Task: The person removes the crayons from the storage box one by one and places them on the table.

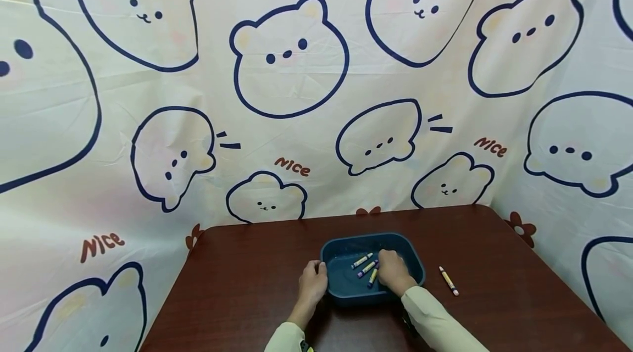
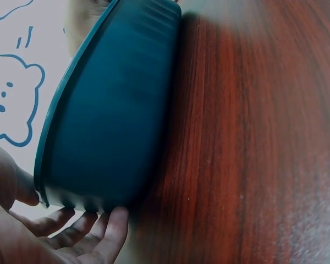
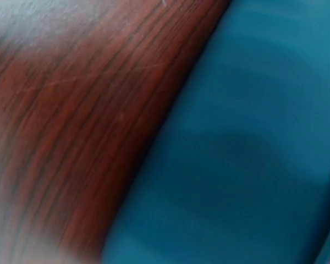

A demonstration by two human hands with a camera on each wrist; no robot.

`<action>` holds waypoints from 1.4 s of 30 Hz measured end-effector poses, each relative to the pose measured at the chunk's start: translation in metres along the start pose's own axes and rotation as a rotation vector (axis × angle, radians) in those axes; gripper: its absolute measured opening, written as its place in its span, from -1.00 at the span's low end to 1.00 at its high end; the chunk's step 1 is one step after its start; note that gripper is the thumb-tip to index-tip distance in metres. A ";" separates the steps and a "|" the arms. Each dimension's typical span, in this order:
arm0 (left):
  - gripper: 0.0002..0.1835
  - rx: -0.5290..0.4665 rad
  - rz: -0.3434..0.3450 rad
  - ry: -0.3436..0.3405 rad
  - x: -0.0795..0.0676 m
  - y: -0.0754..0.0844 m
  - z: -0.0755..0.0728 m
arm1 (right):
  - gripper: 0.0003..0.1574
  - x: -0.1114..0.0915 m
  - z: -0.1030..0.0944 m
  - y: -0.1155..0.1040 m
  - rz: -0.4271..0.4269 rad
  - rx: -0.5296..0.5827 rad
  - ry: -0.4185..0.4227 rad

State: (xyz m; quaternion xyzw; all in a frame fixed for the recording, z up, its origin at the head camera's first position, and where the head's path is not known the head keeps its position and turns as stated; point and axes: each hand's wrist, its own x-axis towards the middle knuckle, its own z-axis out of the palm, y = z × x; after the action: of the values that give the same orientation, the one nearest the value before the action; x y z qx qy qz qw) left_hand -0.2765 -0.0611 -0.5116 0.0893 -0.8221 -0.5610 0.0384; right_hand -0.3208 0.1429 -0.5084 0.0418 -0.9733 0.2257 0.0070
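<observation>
A dark teal plastic bin (image 1: 341,294) stands on the table. My left hand (image 1: 313,283) grips its left end, thumb at the rim and fingertips against the outer wall, as the left wrist view shows. Over the near rim reaches my right hand (image 1: 394,272), its fingers bent down inside the bin beside the crayons; I cannot tell whether they pinch one. Lying on the bin floor are a pale-labelled crayon (image 1: 362,261), a purple crayon (image 1: 367,268) and a dark blue crayon (image 1: 373,277). The right wrist view has only the bin's outer wall (image 3: 225,148) and wood.
To the right of the bin, one crayon (image 1: 448,280) with pinkish ends lies on the brown wooden table (image 1: 262,264). Behind the table and at both sides hangs a pale cloth (image 1: 316,143) printed with cartoon bears.
</observation>
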 end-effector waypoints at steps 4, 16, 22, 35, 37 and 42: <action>-0.60 -0.010 -0.004 -0.012 -0.001 -0.003 0.001 | -0.59 -0.003 0.001 0.000 0.018 -0.010 0.002; -0.62 -0.007 -0.007 -0.009 -0.003 -0.004 0.004 | -0.51 -0.010 -0.002 0.004 0.045 0.062 -0.016; -0.61 0.001 -0.022 -0.018 -0.004 -0.005 0.006 | -0.41 -0.010 -0.003 0.013 0.064 0.160 -0.029; -0.58 -0.031 -0.028 -0.071 -0.004 -0.006 0.004 | -0.53 -0.001 -0.062 0.019 0.150 0.210 -0.042; -0.57 -0.038 -0.024 -0.075 -0.003 -0.005 0.002 | -0.71 0.003 -0.081 0.019 0.168 0.211 -0.048; -0.57 -0.039 -0.016 -0.055 0.004 -0.002 -0.002 | -0.78 0.010 -0.125 0.028 0.182 0.198 -0.032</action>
State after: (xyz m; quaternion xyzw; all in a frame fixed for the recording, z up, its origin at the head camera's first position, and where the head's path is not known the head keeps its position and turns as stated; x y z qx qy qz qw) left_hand -0.2799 -0.0640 -0.5129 0.0794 -0.8109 -0.5796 0.0129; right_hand -0.3336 0.2225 -0.4082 -0.0425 -0.9460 0.3198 -0.0331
